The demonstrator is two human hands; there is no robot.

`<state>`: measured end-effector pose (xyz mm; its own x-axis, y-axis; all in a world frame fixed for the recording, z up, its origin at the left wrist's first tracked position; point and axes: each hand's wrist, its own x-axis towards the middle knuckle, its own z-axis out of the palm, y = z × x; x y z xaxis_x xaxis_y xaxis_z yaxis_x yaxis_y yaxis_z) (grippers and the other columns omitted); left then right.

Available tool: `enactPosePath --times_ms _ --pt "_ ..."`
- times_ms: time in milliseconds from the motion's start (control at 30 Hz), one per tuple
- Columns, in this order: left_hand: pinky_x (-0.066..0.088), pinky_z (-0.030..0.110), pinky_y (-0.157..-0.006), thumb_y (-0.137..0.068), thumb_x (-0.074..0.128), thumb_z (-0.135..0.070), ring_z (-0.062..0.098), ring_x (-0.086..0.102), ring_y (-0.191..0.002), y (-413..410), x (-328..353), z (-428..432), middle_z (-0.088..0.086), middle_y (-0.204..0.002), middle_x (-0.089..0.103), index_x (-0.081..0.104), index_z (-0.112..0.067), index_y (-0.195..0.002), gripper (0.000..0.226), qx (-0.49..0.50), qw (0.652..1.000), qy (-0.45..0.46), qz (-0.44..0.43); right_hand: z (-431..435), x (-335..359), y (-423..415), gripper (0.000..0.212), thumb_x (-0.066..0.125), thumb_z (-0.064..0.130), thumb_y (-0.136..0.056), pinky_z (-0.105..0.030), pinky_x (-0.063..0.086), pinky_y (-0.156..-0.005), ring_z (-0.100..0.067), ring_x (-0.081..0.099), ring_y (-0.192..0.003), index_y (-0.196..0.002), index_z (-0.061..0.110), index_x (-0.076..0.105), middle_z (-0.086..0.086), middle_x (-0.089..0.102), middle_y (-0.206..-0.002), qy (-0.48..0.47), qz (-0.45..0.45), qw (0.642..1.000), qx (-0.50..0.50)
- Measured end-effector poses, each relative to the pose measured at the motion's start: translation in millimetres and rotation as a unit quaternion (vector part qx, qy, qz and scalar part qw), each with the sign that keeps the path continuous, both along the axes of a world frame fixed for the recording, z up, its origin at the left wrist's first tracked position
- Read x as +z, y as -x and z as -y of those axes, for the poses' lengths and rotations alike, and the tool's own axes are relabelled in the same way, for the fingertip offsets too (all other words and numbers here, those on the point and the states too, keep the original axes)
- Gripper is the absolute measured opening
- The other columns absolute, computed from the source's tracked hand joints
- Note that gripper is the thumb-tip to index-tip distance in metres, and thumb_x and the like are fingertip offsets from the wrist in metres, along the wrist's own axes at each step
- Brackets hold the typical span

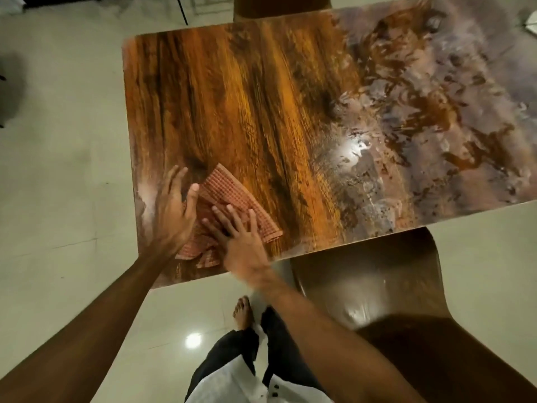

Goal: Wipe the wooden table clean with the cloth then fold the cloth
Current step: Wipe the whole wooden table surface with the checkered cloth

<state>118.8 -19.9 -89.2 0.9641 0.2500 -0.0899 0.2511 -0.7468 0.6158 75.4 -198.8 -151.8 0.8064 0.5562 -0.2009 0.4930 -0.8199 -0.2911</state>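
My 2 hands, left hand [174, 210] and right hand [236, 231], press flat, fingers spread, on the cloth [232, 196], whose long axis runs diagonally toward the table [261, 97] edge nearest me.

Most likely a home, probably a dining area. Pale glossy floor tiles [72, 175] underfoot, mirroring a ceiling light as a bright spot. A wood-grain desk [247, 97] in the middle, half glossy orange-brown, half filmed with greyish smears. Dark brown moulded chairs pushed up to it: one [377, 286] at the near edge, another [279, 7] at the far edge. A bare foot [243, 312] on the tiles below dark trousers, fitting a domestic room.
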Motion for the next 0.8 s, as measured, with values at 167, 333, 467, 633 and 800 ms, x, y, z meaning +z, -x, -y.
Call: enactPosePath --times_ms 167,333,467,633,800 --pt "0.024 0.062 -0.121 -0.102 0.018 -0.069 0.015 0.032 -0.152 34 -13 -20 -0.019 -0.163 0.030 0.027 -0.039 -0.153 0.060 0.020 0.999 -0.040 -0.026 145 10 -9 0.062 0.029 0.047 -0.108 -0.069 0.005 -0.124 -0.029 -0.004 -0.162 -0.165 0.040 0.004 0.002 -0.006 -0.175 0.058 0.000 0.967 -0.250" --pt "0.024 0.054 -0.124 -0.104 0.020 -0.064 0.019 0.035 -0.150 62 -7 -2 -0.007 -0.161 0.039 0.035 -0.031 -0.152 0.059 0.023 0.999 -0.043 -0.015 73 9 8 0.068 0.036 0.050 -0.105 -0.076 0.002 -0.121 -0.046 -0.004 -0.159 -0.166 0.036 0.007 -0.006 -0.005 -0.175 0.086 0.006 0.963 -0.257" --pt "0.026 0.049 -0.123 -0.105 0.026 -0.058 0.022 0.035 -0.149 69 8 19 -0.002 -0.161 0.039 0.041 -0.026 -0.150 0.058 0.043 0.999 -0.009 0.001 8 3 47 0.077 0.044 0.055 -0.101 -0.073 0.004 -0.123 -0.038 -0.004 -0.161 -0.166 0.036 0.007 -0.002 -0.005 -0.176 0.043 0.012 0.998 -0.045" --pt "0.026 0.050 -0.124 -0.104 0.025 -0.055 0.026 0.032 -0.151 67 23 63 0.003 -0.164 0.034 0.041 -0.019 -0.152 0.063 0.034 0.999 0.021 0.016 121 8 20 0.064 0.027 0.047 -0.107 -0.063 0.005 -0.127 -0.024 -0.008 -0.162 -0.166 0.035 0.007 0.002 -0.007 -0.175 0.048 0.027 0.997 -0.056" --pt "0.026 0.051 -0.124 -0.103 0.026 -0.057 0.025 0.027 -0.153 63 23 151 0.002 -0.166 0.028 0.038 -0.019 -0.154 0.065 -0.016 0.998 0.051 0.023 263 24 -20 0.064 0.032 0.043 -0.110 -0.062 0.000 -0.127 -0.031 -0.009 -0.161 -0.166 0.035 0.002 0.000 -0.012 -0.175 0.055 -0.004 0.959 -0.278"
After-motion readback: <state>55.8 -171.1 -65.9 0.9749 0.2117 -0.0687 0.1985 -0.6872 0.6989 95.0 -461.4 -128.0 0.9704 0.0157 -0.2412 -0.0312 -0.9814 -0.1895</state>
